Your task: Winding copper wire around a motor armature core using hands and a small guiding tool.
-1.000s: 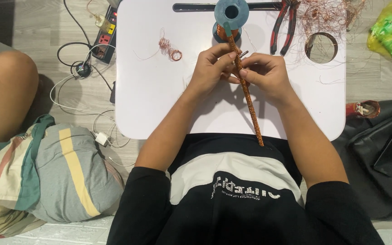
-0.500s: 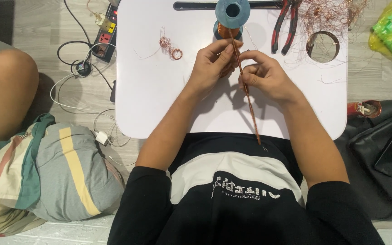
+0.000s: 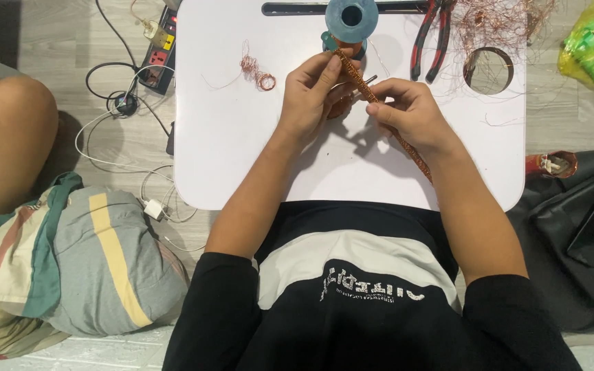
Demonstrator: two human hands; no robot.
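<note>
My left hand (image 3: 316, 93) pinches the upper part of a long copper-wound rod (image 3: 359, 79) over a white lap table (image 3: 235, 158). My right hand (image 3: 410, 113) grips the same rod lower down; its tail (image 3: 417, 158) runs diagonally under my right wrist. Just beyond the rod's top end stands a teal wire spool (image 3: 350, 15).
Red-handled pliers (image 3: 429, 38) and a tangle of copper wire (image 3: 500, 17) lie at the table's far right by a round hole (image 3: 487, 70). A small copper coil (image 3: 259, 72) lies left. A power strip (image 3: 159, 48), cables, a striped cushion (image 3: 70, 268), another person's knee (image 3: 8, 137), a black bag (image 3: 579, 233).
The rod has slid up and away between my hands, so less of it hangs toward my chest. Both hands stay closed on it near the spool.
</note>
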